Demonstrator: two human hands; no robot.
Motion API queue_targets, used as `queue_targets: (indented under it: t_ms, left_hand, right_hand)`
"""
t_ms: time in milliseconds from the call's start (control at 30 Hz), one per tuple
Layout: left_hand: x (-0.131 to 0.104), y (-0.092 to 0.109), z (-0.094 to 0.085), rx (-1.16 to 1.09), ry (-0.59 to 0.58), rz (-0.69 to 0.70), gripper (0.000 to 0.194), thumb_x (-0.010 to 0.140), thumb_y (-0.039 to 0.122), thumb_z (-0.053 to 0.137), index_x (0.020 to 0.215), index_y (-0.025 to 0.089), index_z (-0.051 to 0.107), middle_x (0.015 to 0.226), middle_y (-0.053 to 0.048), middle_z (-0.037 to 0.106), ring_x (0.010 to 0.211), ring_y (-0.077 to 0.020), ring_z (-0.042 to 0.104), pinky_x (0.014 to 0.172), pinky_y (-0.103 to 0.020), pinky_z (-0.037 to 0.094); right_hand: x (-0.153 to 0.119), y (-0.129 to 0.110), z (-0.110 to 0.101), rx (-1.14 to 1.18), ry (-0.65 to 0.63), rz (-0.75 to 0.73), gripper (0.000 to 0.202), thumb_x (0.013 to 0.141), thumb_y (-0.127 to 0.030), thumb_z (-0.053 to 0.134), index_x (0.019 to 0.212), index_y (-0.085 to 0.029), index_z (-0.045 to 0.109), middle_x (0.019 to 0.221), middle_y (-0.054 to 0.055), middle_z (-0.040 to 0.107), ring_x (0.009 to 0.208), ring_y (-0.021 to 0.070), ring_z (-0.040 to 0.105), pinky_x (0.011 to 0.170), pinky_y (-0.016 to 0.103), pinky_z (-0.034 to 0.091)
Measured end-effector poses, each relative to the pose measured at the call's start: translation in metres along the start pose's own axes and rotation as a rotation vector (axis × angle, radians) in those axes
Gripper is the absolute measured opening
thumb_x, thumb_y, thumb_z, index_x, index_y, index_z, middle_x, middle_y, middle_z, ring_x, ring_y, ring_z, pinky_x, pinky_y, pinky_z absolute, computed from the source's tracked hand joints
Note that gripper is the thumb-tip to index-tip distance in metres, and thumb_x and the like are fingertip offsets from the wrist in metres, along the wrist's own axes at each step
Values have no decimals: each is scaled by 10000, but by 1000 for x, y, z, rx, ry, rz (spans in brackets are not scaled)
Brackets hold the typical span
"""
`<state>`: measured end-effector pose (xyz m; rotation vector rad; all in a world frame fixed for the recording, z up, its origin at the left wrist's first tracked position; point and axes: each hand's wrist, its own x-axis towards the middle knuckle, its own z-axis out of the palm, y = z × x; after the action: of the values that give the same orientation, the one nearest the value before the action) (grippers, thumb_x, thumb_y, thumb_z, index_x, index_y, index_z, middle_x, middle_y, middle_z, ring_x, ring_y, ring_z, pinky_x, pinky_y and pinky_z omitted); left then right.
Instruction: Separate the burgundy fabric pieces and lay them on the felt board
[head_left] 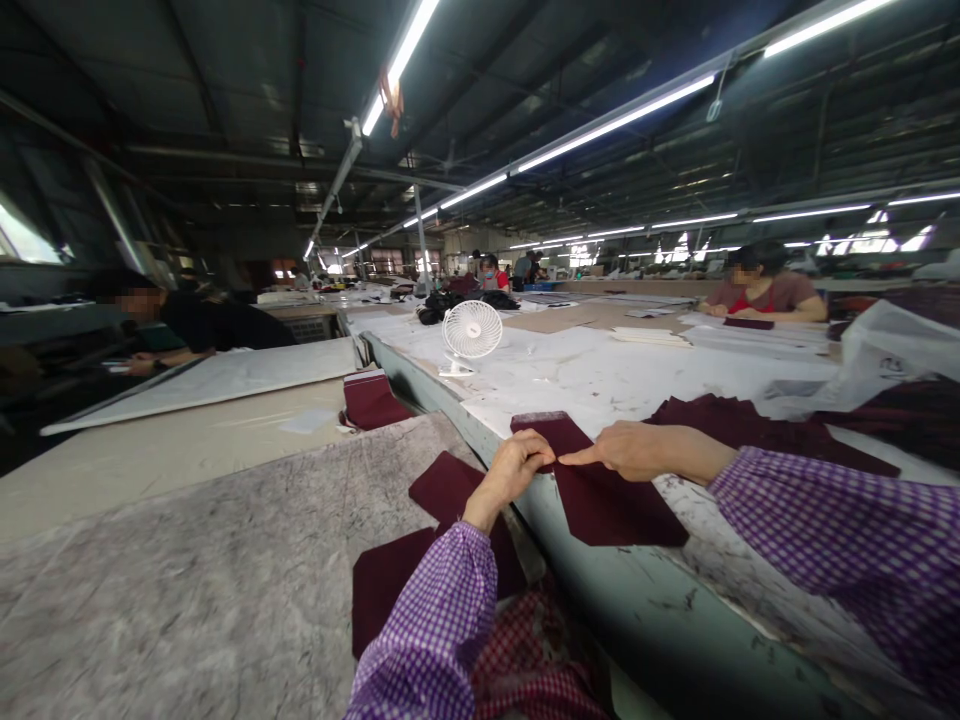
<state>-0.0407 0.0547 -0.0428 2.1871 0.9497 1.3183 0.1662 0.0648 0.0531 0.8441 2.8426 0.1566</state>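
A maroon fabric piece (611, 505) with angled corners lies over the near edge of the table, its front part hanging past the edge. My left hand (516, 464) pinches it at the narrow middle, thumb and finger pressed together. Beside those fingertips, the stretched index finger of my right hand (637, 450) touches the same spot on the cloth. The other right fingers are curled, and nothing shows held in them. More maroon pieces (394, 580) lie below my left forearm, partly hidden by the sleeve.
A small white fan (472, 330) stands on the white-covered table (555, 365). Maroon cloth (720, 425) and clear plastic (900, 350) lie to the right. A folded maroon stack (373, 400) sits on the left board. Co-workers (769, 285) sit at right, left and far back.
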Motion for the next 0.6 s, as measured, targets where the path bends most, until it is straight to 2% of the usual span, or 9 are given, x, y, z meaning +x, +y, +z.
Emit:
queue_targets:
  t_ms: [100,200,267,367,500,600]
  left_hand:
    - [-3,-4,0,-89,56,-59,123,861,180,523,807,152,630,897,-51,628,848,-155,575,828,-287,448]
    - [-4,-5,-1,-108,77,-124,140,856,264,568,949,165,601,888,-34,616,830,-150,555,802,-287,450]
    - [-4,-4,-2,-69,28,-110,283,776,346,684,982,173,597,904,-29,601,845,-160,540,796,-290,447]
    - [-2,-2,-6,41,-74,-47,441,644,407,797,981,181,624,960,-46,596,904,-191,524,830,-318,436]
    - [-1,-2,-12,102,-166,3,438,619,347,825,1003,200,673,1066,-79,605,1010,-236,522,917,-372,413]
    - [-2,0,-13,85,-174,-28,335,685,267,783,1008,226,707,1126,-80,612,1076,-244,522,980,-392,387]
  right_hand:
    - [1,-2,3,-9,38,-12,659,732,-16,449,1266,-373,596,660,32,636,588,196,569,613,316,403]
    - [-2,1,14,-29,73,32,575,798,-115,481,1311,-365,553,763,53,637,649,207,589,635,316,409]
    - [-6,6,24,27,93,87,559,833,-221,500,1382,-318,476,889,80,642,762,233,611,692,329,424]
    - [-15,18,32,269,116,117,573,858,-340,484,1416,-231,413,992,91,632,906,249,594,782,341,427]
    - [-37,48,16,476,98,159,467,840,-415,486,1257,-211,532,891,47,622,794,209,583,711,310,433]
    - [-63,91,8,419,162,320,382,823,-412,479,1114,-204,613,758,35,624,692,210,585,671,325,439]
